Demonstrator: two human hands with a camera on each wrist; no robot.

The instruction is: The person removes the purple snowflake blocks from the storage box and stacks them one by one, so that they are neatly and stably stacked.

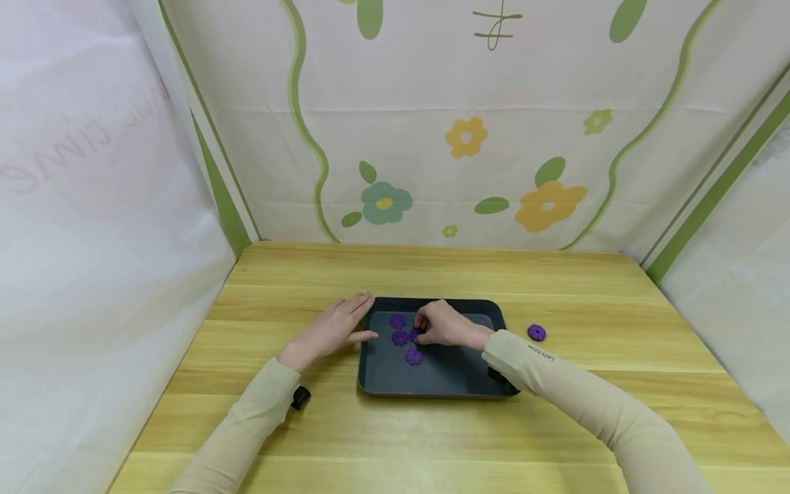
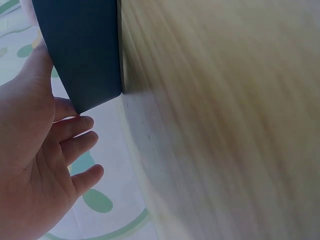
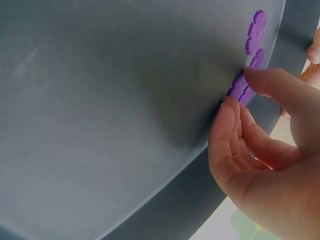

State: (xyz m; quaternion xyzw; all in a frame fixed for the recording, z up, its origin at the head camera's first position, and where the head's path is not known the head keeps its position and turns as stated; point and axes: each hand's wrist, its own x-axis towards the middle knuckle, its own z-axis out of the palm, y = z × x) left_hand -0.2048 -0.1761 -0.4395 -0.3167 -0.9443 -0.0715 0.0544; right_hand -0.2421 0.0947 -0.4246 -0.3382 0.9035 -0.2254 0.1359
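We wear long pale beige sleeves, the left sleeve [image 1: 243, 425] and the right sleeve [image 1: 592, 405] both plain, close-fitting and creased, with soft loose cuffs. A short line of dark lettering [image 1: 541, 352] runs behind the right cuff [image 1: 505, 351], too small for us to read surely. Under our left wrist sits a small black block [image 1: 300, 397]. Our left hand [image 1: 336, 324] and right hand [image 1: 449, 324] are bare.

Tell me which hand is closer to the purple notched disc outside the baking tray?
Right. The right hand is over the baking tray, left of that purple notched disc; the left hand is farther left, at the tray's left edge.
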